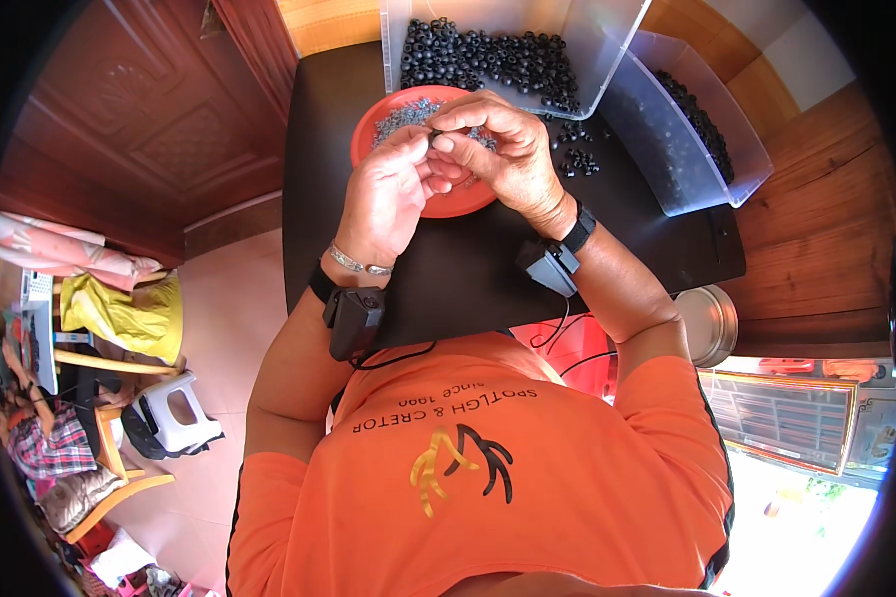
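My left hand [386, 194] and my right hand [508, 154] meet over a round red-orange plate [363, 134]. Between their fingertips is a small dark piece [435, 137], mostly hidden, with thumb and finger of each hand closed on it. The plate holds a heap of small silvery-grey parts [408, 114], too small to name. Just beyond the plate, a clear plastic bin [607, 60] holds many round black parts [488, 60], some showing holes. Several loose black parts [579, 161] lie on the dark table [458, 269], right of my right hand.
A second clear bin [657, 164] with black parts stands at the table's right side. Thin cables run from the black devices on my wrists [353, 320]. A round metal tin [709, 323] is beyond the right edge. Left are a white stool [177, 413] and a seated person [50, 438].
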Demonstrator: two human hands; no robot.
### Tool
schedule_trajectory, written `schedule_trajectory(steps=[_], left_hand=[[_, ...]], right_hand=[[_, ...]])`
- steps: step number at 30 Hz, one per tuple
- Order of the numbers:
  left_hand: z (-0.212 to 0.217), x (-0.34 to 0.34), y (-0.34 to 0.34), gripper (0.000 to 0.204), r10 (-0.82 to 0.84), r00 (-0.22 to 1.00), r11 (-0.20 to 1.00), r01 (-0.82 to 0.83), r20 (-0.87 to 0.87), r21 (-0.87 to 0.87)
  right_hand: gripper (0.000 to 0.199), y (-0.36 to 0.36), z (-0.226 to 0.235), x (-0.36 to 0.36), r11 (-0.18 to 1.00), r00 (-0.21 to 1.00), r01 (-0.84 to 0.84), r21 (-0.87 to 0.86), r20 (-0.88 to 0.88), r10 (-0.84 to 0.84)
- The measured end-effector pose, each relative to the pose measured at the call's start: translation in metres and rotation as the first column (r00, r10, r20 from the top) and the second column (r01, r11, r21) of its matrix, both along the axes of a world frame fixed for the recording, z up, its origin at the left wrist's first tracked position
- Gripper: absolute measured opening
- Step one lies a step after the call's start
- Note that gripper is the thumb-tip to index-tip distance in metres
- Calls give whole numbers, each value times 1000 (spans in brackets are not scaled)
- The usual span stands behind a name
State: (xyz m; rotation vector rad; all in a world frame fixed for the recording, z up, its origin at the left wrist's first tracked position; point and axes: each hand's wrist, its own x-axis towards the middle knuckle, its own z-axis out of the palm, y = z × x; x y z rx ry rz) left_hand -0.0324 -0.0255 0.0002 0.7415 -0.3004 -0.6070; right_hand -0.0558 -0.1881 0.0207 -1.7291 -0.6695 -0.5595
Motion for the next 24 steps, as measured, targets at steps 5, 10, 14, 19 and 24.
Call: schedule_trajectory(steps=[5,10,14,19,24], left_hand=[[-2,1,2,16,10,1000,1000,-10,1,-1],[-3,2,3,18,28,999,1000,-28,-33,9],[-1,2,3,18,21,999,1000,-20,-44,3],[-4,1,2,18,9,999,999,-11,-46,-42],[-3,0,1,17,42,998,999,-43,-43,-31]], right_hand=[[21,-3,-1,2,983,961,-77,166,-249,118],[25,-1,-1,2,977,962,-123,173,-222,160],[28,-1,-4,3,981,969,-117,156,-197,147],[29,0,-4,4,999,1000,-15,-49,-25,14],[28,3,-7,4,985,992,96,-141,96,-83]])
